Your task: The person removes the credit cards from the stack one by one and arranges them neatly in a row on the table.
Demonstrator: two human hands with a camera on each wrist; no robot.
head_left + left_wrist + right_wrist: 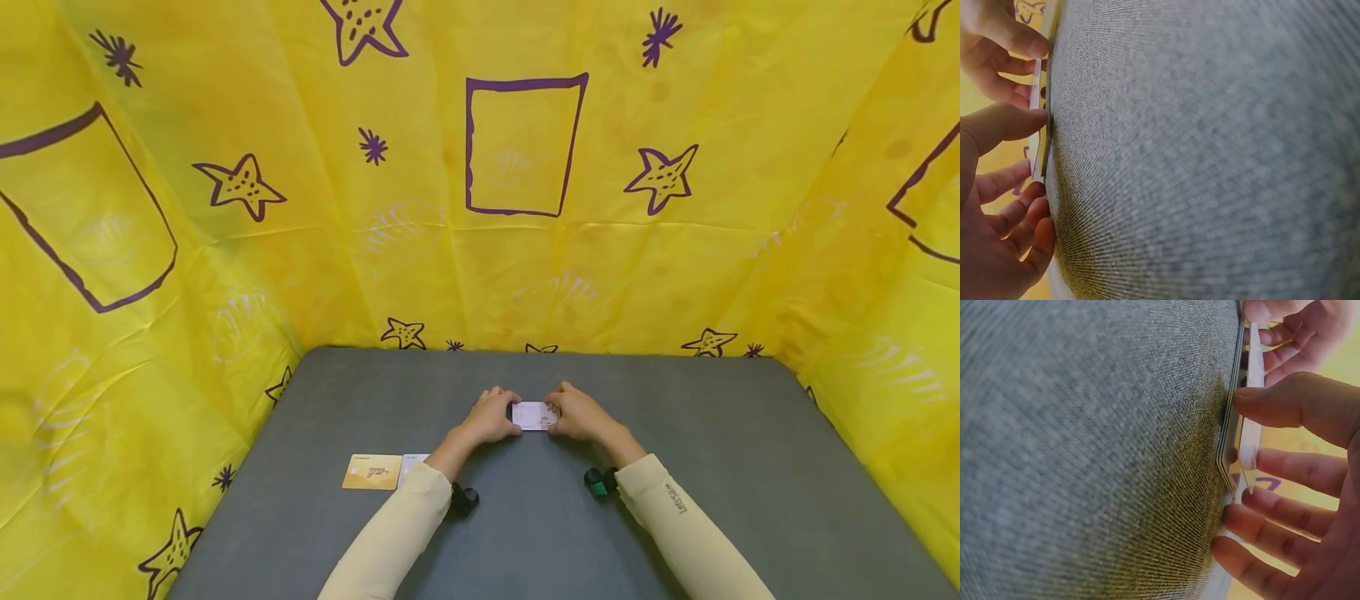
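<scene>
A pale card [528, 416] lies flat over the dark tabletop, held by its two short ends. My left hand [489, 418] grips the left end, thumb on the near edge and a finger on the far one. From the right, my right hand [581, 414] grips the other end likewise. The right wrist view shows the pale card [1252, 434] slightly tilted above several stacked cards [1227, 434]; the thumb of my right hand [1335, 550] is at the stack's near edge. Outer fingers of my left hand [988, 250] rest near the table.
To the left on the grey table [525, 533], a yellow card [372, 472] lies beside a whitish card [412, 464], which my left forearm partly covers. Yellow patterned cloth [420, 267] rises behind the table and at both sides.
</scene>
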